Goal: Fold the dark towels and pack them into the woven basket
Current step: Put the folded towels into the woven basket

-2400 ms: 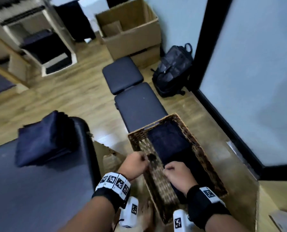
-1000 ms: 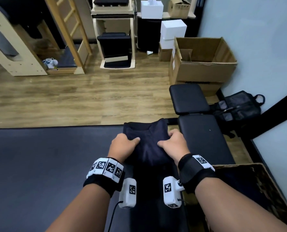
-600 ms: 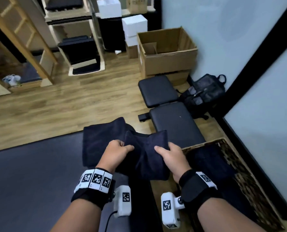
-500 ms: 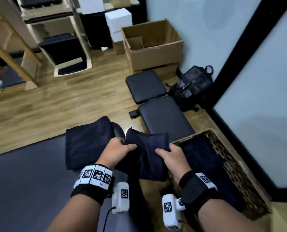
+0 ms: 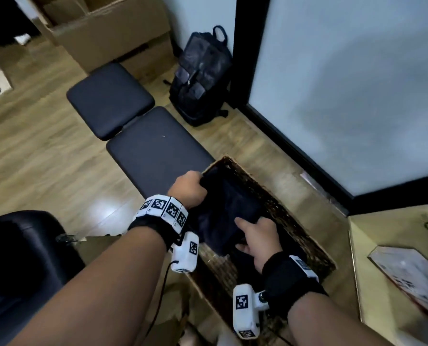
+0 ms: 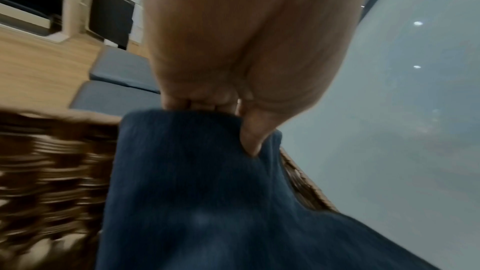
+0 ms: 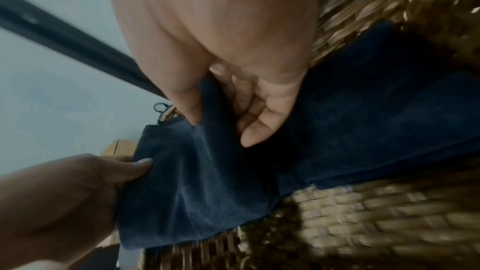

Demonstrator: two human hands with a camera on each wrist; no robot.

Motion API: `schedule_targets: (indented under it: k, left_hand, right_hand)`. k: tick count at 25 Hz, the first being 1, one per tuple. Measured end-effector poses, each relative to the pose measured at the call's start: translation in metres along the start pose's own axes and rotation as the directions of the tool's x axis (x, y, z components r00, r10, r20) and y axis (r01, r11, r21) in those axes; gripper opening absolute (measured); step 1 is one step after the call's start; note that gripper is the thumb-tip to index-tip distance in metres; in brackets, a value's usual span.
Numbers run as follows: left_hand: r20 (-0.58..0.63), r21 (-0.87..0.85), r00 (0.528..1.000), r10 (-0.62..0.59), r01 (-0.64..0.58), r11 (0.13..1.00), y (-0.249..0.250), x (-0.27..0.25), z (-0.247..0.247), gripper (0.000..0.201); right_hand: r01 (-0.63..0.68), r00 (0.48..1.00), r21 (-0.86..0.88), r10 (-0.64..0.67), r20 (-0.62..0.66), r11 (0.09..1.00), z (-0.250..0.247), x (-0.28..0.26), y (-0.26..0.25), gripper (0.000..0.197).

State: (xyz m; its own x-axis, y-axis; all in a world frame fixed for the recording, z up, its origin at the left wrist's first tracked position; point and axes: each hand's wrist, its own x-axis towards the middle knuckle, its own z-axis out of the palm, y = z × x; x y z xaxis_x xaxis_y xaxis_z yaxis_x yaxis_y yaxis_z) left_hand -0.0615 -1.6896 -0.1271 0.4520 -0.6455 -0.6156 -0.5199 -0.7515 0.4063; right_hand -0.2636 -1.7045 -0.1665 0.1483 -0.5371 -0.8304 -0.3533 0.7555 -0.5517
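Note:
A folded dark towel (image 5: 229, 211) hangs over the woven basket (image 5: 292, 221) on the floor, held at both ends. My left hand (image 5: 189, 189) grips its far edge, thumb on top and fingers curled under (image 6: 207, 106). My right hand (image 5: 255, 239) pinches the near edge, thumb over the cloth (image 7: 187, 106). Under it, more dark towel (image 7: 376, 110) lies inside the basket against the woven wall (image 7: 363, 213). The towel's lower part sits below the basket's rim.
A black padded bench (image 5: 148, 151) stands just beyond the basket, with a black backpack (image 5: 203, 73) and cardboard boxes (image 5: 113, 28) behind it. The dark padded table (image 5: 20, 265) is at my left. A light cabinet top (image 5: 395, 270) lies at the right, by a glass wall.
Both hands carried the folded towel off the padded table, rightward and down, and it now hangs into the basket. The other towel left on the table is out of view.

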Motion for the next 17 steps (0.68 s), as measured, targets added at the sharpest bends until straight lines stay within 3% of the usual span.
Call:
schedule_targets:
  k: [2,4,6,8,10,12,14,17]
  left_hand:
    - [-0.080,0.041,0.997,0.009,-0.006,0.999,0.011,0.011,0.010,0.031]
    - [-0.155,0.135,0.983,0.103,-0.082,0.987,0.016,0.015,0.025,0.036]
    - [-0.242,0.249,0.918,0.314,-0.254,0.935,0.013,0.013,0.044,0.039]
    - [-0.227,0.401,0.852,0.471,-0.359,0.843,0.010,0.012,0.055,0.040]
    - [-0.055,0.479,0.899,0.434,-0.358,0.802,0.008,0.016,0.061,0.050]
    - [0.114,0.458,0.952,0.285,-0.305,0.835,0.000,0.025,0.066,0.077]
    - [0.175,0.397,0.962,0.211,-0.265,0.879,-0.011,0.038,0.070,0.094]
    - [0.187,0.336,0.959,0.212,-0.265,0.904,-0.019,0.050,0.069,0.099]
  right_hand:
    - [0.017,0.999,0.035,-0.016,-0.028,0.999,0.002,0.019,-0.005,0.015]
    - [0.034,0.995,0.005,-0.033,-0.089,0.999,0.008,0.040,-0.003,0.021]
    - [0.052,0.982,-0.089,-0.067,-0.179,0.995,0.010,0.055,0.001,0.032]
    - [0.061,0.952,-0.266,-0.136,-0.274,0.962,0.006,0.055,0.000,0.045]
    - [0.149,0.889,-0.448,-0.318,-0.330,0.882,0.002,0.047,0.001,0.041]
    - [0.333,0.840,-0.548,-0.505,-0.197,0.768,0.002,0.040,0.004,0.031]
    - [0.382,0.873,-0.608,-0.487,-0.009,0.695,0.007,0.044,0.011,0.040]
    - [0.273,0.939,-0.674,-0.342,0.031,0.687,0.009,0.062,0.009,0.056]
